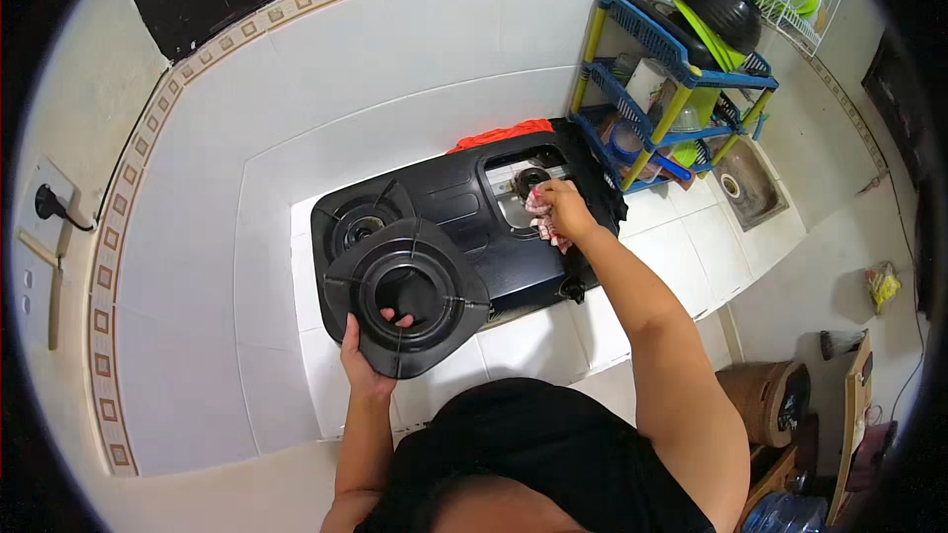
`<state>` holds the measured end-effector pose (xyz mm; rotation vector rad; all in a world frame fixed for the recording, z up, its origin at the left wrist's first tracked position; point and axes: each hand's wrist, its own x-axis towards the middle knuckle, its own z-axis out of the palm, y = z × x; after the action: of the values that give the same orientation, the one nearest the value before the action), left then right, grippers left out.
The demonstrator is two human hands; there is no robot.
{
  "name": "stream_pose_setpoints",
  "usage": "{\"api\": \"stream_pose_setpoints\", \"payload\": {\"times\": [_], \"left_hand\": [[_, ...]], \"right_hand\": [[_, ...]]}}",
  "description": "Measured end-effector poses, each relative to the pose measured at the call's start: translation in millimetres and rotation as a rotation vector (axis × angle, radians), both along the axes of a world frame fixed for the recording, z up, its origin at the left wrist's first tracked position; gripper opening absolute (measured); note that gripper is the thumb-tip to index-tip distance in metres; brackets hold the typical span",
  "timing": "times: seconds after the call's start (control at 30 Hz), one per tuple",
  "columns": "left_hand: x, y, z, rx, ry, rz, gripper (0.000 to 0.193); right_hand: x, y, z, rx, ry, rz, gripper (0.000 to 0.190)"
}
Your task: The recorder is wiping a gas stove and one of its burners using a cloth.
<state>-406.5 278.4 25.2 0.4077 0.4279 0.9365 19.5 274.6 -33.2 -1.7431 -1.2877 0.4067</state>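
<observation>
My left hand grips the near edge of a black burner drip pan with pot supports, and fingertips show through its round centre hole. The pan is lifted in front of the left burner of a black two-burner gas stove. My right hand holds a crumpled red-and-white checked cloth at the right burner opening. Inside that opening, the uncovered burner head stands against a pale surface. The cloth is at the burner head's near side; whether they touch, I cannot tell.
A blue and yellow plastic rack with kitchenware stands right of the stove. Past it is a small sink. Red cloth lies along the stove's back edge. A stove knob projects at the front. White tiles surround the stove.
</observation>
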Motion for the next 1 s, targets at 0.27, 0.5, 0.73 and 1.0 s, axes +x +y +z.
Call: {"api": "stream_pose_setpoints", "payload": {"times": [0.27, 0.5, 0.73, 1.0], "left_hand": [[40.4, 8.1, 17.7, 0.004, 0.064, 0.008, 0.047], [83.5, 16.1, 28.2, -0.044, -0.024, 0.019, 0.047], [94.7, 3.0, 42.6, -0.096, -0.059, -0.047, 0.060], [102.1, -7.0, 39.5, -0.008, 0.087, 0.114, 0.054]], "right_hand": [[-50.8, -41.4, 82.9, -0.147, -0.118, 0.065, 0.017], [-160.5, -68.2, 121.6, 0.287, 0.310, 0.130, 0.026], [-200.2, -87.7, 58.9, 0.313, -0.324, 0.480, 0.064], [-181.7, -84.5, 34.3, 0.272, -0.411, 0.190, 0.064]]}}
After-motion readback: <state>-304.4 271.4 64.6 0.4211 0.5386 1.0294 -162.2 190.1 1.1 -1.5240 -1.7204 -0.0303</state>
